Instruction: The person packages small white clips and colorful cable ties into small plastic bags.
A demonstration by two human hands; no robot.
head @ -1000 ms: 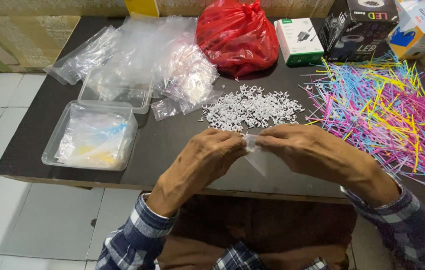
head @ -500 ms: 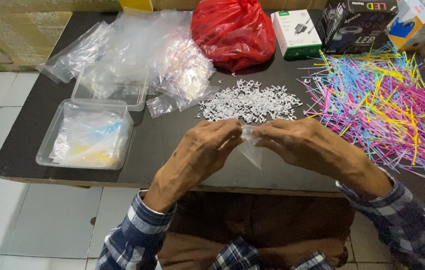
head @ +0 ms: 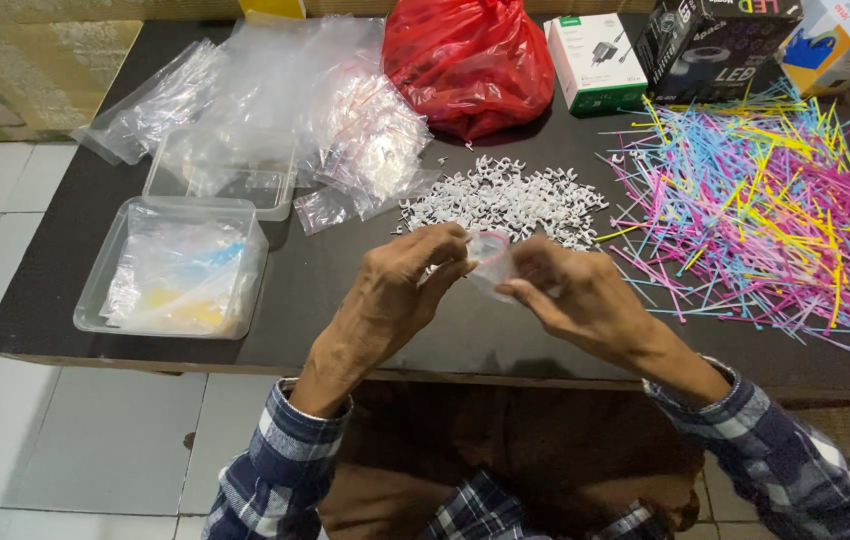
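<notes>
Both hands hold one small clear plastic zip bag above the black surface: left hand grip pinched on its rim, right hand grip clamped on its side, apparently spreading the mouth. The pile of white plastic cable clips lies just behind, within reach

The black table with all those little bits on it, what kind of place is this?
Probably a home packing spot. The black table holds a heap of white cable clips, coloured cable ties and clear plastic bags; both hands hold a small clear bag.
</notes>
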